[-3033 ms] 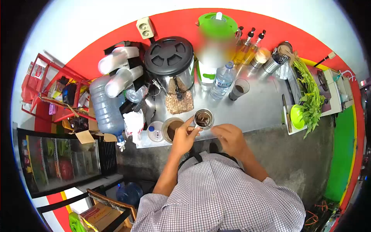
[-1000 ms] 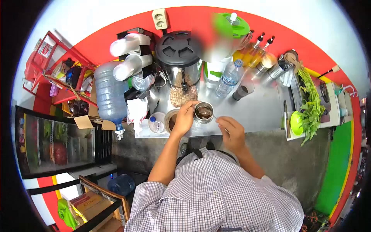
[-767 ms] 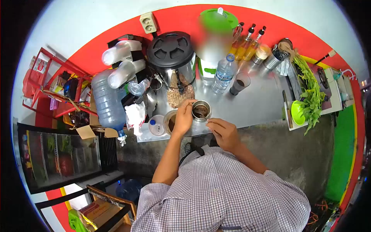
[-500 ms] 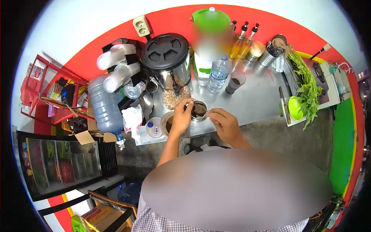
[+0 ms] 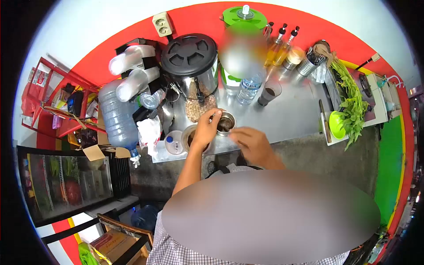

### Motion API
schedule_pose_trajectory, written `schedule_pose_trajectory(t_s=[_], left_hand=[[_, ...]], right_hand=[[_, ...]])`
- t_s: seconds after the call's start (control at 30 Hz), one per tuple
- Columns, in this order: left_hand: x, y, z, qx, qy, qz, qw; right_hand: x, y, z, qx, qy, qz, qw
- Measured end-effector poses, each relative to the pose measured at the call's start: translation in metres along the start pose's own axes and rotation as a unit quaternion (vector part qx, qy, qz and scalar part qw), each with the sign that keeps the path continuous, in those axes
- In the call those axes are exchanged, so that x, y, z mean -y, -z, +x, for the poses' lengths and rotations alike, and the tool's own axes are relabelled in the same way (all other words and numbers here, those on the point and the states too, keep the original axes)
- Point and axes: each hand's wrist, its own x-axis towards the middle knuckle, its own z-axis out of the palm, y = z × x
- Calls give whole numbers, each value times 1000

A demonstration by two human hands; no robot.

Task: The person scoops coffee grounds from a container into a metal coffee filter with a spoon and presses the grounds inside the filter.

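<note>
In the head view, a small metal cup (image 5: 231, 116) with dark brown contents stands near the front of the steel counter. My left hand (image 5: 207, 129) grips its left rim between thumb and fingers. Just right of the cup is my right hand (image 5: 252, 144), its fingers pinched together and slightly blurred; whether they hold something small is hidden. Beside my left wrist sits an open round tub (image 5: 186, 135) with brown contents. Left of that is a translucent container with a blue cap (image 5: 169, 139).
A glass of dark liquid (image 5: 270, 93) and a water bottle (image 5: 250, 90) stand behind the cup. Farther back is a large steel pot with a black lid (image 5: 189, 55). Knife (image 5: 324, 119), green bowl (image 5: 338, 125) and leafy greens (image 5: 351, 104) lie at right.
My right hand has come off the cup's right edge, moving slightly down and turning. My left hand stays on the rim. The whole view has shifted a little.
</note>
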Motion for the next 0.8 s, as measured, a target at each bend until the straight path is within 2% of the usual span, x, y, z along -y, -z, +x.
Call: schedule_pose_trajectory(t_s=[0.07, 0.1, 0.13, 0.2, 0.33, 0.4, 0.47, 0.53, 0.6, 0.8], left_hand=[[8, 5, 6, 26, 12, -31, 999], [10, 8, 7, 43, 3, 18, 999], [12, 9, 7, 40, 3, 18, 999], [12, 9, 7, 54, -21, 5, 998], [3, 8, 7, 61, 9, -17, 998], [7, 12, 11, 75, -9, 8, 997], [11, 11, 11, 78, 29, -34, 996], [4, 11, 8, 99, 27, -61, 993], [-3, 8, 0, 28, -38, 4, 999], [-7, 15, -29, -26, -14, 30, 999]], right_hand=[[6, -8, -9, 0, 21, 11, 1000], [15, -7, -11, 3, -7, 16, 1000], [14, -6, -10, 5, -5, 16, 1000], [11, -1, -11, -28, -65, 38, 997], [1, -2, -4, -72, -66, 28, 995], [2, -4, -6, -65, -64, 33, 995], [3, -10, -8, -18, -49, 47, 997], [9, -6, -5, -12, -34, 46, 998], [8, -2, -1, -21, -31, 44, 998], [0, -1, -4, -47, -26, -9, 998]])
